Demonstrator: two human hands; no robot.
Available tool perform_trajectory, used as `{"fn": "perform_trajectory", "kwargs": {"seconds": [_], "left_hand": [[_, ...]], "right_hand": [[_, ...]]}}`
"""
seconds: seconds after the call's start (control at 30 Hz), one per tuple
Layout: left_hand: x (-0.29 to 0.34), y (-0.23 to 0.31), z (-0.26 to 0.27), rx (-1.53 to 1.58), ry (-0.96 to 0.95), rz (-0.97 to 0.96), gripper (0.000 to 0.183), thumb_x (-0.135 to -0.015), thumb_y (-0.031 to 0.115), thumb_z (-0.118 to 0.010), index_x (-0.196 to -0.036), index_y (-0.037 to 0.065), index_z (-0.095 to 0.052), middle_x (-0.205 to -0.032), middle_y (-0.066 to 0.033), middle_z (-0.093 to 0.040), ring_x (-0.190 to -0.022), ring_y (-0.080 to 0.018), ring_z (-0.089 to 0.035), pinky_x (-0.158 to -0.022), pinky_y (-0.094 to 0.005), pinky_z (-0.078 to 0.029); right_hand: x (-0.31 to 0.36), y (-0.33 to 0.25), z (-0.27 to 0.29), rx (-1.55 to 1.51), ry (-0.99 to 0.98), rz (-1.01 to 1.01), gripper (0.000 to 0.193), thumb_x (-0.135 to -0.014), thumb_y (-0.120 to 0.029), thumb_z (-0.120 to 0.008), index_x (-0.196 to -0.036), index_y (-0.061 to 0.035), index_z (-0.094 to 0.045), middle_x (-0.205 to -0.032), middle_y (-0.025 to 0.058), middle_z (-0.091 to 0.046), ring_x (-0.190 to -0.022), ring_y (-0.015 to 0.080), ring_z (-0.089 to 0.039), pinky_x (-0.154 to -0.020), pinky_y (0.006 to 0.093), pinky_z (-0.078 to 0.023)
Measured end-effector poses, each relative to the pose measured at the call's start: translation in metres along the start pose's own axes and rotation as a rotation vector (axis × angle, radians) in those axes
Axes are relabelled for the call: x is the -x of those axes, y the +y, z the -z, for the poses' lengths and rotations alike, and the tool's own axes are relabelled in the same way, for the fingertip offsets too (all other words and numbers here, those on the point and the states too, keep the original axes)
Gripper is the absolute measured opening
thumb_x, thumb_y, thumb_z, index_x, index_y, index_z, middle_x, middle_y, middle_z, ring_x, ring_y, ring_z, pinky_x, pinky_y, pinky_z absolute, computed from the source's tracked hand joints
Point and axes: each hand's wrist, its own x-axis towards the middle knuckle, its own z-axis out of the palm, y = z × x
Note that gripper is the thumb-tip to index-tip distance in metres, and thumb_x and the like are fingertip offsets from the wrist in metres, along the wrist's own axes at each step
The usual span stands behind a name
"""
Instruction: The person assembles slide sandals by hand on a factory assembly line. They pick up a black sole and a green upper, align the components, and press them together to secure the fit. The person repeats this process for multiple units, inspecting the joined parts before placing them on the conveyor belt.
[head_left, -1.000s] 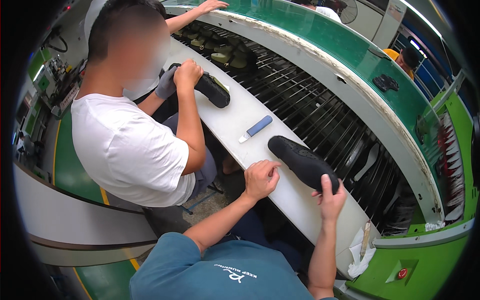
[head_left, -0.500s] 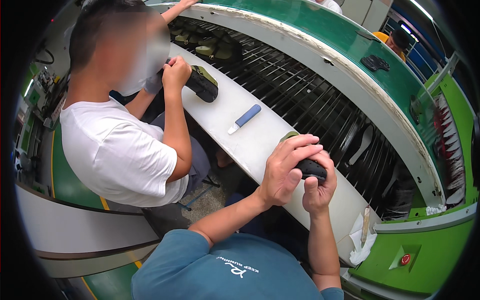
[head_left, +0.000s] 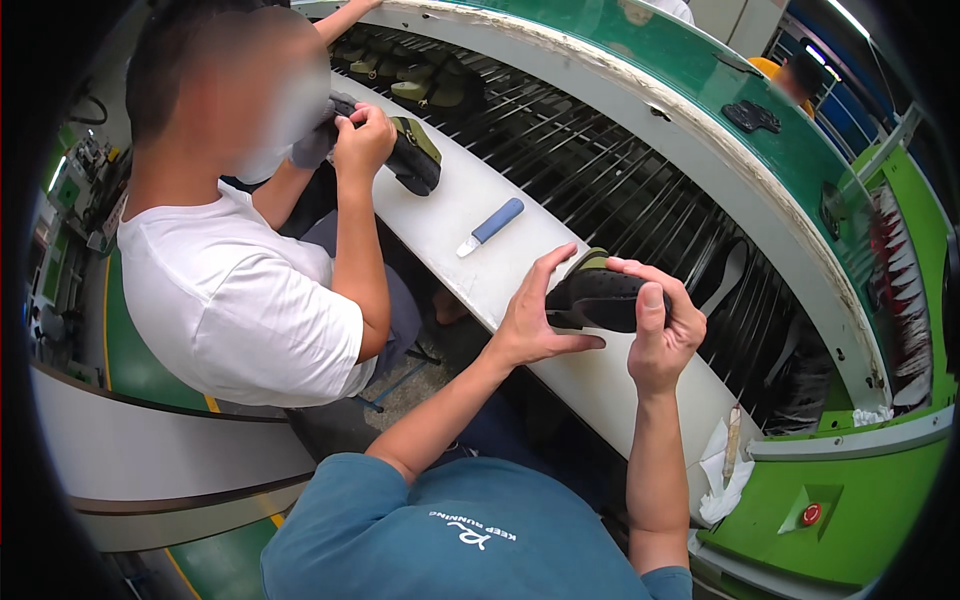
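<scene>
A black and olive-green shoe (head_left: 600,298) is tilted in front of me, its dark sole facing me, above the white ledge. Around its left end curve the fingers and thumb of my left hand (head_left: 532,322), with the thumb stretched out below the sole. My right hand (head_left: 664,330) grips the right end, thumb pointing up near the sole and fingers over the top edge. Fingertips behind the shoe are hidden. On the white ledge (head_left: 550,240) lies a blue-handled scraper (head_left: 492,226) with a short pale blade, left of and beyond my hands.
At my left a co-worker in a white shirt (head_left: 235,295) handles another black and green shoe (head_left: 415,155). Beyond the ledge runs a roller conveyor (head_left: 560,160) carrying shoes, under a curved green-topped counter (head_left: 690,75). A red button (head_left: 810,514) sits on the green machine at right.
My hands have moved apart, and the shoe between them has turned to show its long dark sole. The co-worker's hands and shoe have shifted slightly.
</scene>
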Motion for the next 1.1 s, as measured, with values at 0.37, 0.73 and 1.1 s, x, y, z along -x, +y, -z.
{"fn": "perform_trajectory", "kwargs": {"seconds": [0.37, 0.73, 1.1], "left_hand": [[0.045, 0.000, -0.012, 0.446, -0.046, 0.264, 0.133, -0.058, 0.027, -0.111, -0.167, 0.007, -0.038, -0.151, -0.0117, -0.059, -0.136, -0.0241, -0.060, -0.115, -0.0405, -0.050], [0.044, -0.024, -0.007, 0.493, -0.095, 0.263, 0.132, -0.057, 0.021, -0.110, -0.167, 0.008, -0.038, -0.156, -0.0097, -0.055, -0.140, -0.0226, -0.059, -0.119, -0.0410, -0.050], [-0.001, 0.002, -0.007, 0.453, 0.262, -0.014, 0.139, -0.056, 0.024, -0.112, -0.169, 0.004, -0.033, -0.166, -0.0142, -0.044, -0.146, -0.0252, -0.053, -0.124, -0.0411, -0.043]], "right_hand": [[0.004, -0.030, -0.012, -0.013, -0.332, 0.200, 0.064, -0.107, -0.059, -0.065, -0.112, 0.0037, -0.079, -0.102, 0.0158, -0.082, -0.089, 0.0305, -0.079, -0.082, 0.0373, -0.061], [0.001, -0.028, -0.046, -0.172, -0.388, -0.029, 0.030, -0.105, -0.024, -0.068, -0.114, 0.0020, -0.080, -0.097, 0.0153, -0.081, -0.086, 0.0246, -0.077, -0.085, 0.0354, -0.060], [0.074, 0.047, 0.074, 0.044, 0.021, -0.486, 0.051, -0.117, -0.038, -0.055, -0.143, 0.0044, -0.065, -0.132, 0.0186, -0.075, -0.127, 0.0271, -0.070, -0.116, 0.0394, -0.050]]}}
